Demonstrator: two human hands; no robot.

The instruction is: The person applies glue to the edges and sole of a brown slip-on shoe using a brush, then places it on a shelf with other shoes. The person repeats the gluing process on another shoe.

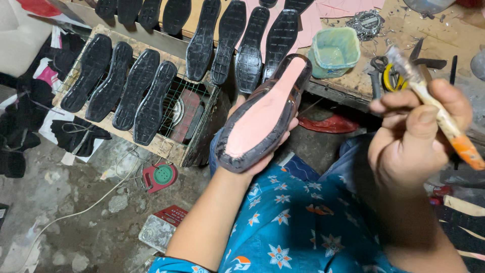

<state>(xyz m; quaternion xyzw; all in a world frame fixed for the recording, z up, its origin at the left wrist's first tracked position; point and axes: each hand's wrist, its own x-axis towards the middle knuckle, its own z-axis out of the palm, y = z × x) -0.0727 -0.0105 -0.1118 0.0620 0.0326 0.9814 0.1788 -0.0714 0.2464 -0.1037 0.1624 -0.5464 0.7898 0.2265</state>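
My left hand (pixel 262 151) holds a shoe upper (pixel 265 114) upside down from beneath, its pink insole bottom facing up with a dark glossy edge around it. My right hand (pixel 414 136) is raised at the right and grips a glue brush (pixel 434 108) with an orange handle, its bristles pointing up and left. The brush is apart from the shoe. A pale green tub (pixel 334 50) of glue stands on the workbench beyond the shoe.
Several black rubber soles (pixel 136 91) lie in rows on a wire rack (pixel 194 108) and on the bench (pixel 353 86) behind. Pliers and scissors (pixel 384 73) lie by the tub. On the dirty floor are a red round device (pixel 160 176), a cable and black shoe parts (pixel 76 134).
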